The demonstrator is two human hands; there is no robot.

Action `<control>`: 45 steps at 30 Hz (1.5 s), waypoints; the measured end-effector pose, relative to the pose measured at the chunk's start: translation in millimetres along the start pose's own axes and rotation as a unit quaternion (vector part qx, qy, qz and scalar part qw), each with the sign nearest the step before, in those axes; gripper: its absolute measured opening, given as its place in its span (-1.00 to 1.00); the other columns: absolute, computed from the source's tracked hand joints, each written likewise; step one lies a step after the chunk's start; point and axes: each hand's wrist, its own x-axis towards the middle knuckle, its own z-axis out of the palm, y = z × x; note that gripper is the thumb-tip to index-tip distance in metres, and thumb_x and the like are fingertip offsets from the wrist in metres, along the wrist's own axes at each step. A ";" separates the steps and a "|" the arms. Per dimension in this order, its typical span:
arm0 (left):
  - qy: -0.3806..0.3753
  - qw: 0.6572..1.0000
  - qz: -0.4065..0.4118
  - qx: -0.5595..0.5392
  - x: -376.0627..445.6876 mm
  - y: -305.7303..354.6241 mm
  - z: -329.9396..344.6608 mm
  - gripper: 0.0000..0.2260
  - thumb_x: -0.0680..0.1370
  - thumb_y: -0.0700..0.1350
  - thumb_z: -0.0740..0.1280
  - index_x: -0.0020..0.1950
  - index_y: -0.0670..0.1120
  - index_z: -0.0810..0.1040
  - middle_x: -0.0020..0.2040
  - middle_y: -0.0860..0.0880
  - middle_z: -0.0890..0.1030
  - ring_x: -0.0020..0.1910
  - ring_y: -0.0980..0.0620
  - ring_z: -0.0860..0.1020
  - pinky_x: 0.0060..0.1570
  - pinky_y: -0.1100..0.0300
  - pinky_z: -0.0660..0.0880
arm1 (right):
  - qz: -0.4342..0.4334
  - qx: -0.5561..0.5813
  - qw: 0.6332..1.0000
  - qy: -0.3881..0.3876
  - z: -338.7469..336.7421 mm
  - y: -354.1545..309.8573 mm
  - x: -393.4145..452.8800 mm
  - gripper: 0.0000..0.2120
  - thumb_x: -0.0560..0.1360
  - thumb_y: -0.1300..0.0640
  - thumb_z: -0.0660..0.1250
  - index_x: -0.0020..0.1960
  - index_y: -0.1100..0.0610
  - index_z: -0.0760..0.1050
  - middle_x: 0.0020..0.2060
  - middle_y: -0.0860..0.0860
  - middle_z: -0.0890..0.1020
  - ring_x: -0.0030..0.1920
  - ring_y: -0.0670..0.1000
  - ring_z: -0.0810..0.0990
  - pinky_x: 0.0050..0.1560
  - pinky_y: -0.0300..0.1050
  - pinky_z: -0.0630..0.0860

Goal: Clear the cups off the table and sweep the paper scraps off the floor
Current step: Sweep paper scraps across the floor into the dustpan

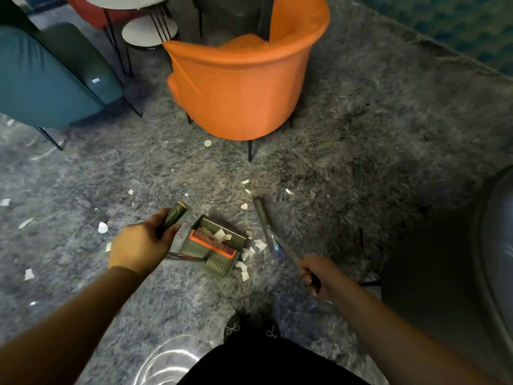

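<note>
Paper scraps (102,227) lie scattered over the grey carpet (361,151) at far left. The left hand (141,245) grasps the dustpan handle (173,216), and the green dustpan (213,245) rests on the carpet with scraps inside and just beside its right edge. Right of it, the right hand (316,276) is clenched around the broom handle (283,250), the broom head (262,215) near more scraps, below the orange chair (238,93).

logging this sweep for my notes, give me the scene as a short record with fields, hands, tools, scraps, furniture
left hand: grips the dustpan handle
right hand: grips the broom handle
dustpan: green with an orange comb, on the carpet, a few scraps inside
broom head: on the carpet right of the dustpan
paper scraps: cluster at the pan's right edge, others scattered left and ahead
orange chair: ahead on the carpet
teal chair: far left
cups: none in view
</note>
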 end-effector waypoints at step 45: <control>0.094 0.981 -0.170 -0.018 41.0 133.2 21.7 -0.58 0.52 0.09 0.37 0.37 0.03 0.50 0.10 -0.18 0.65 0.09 -0.25 0.58 -0.08 0.03 0.49 | -0.025 -0.338 0.940 -0.032 -77.7 -193.5 83.2 -0.77 0.58 0.32 0.05 0.09 0.22 0.47 -0.51 0.09 0.38 -0.52 -0.01 0.21 -0.52 -0.31 0.07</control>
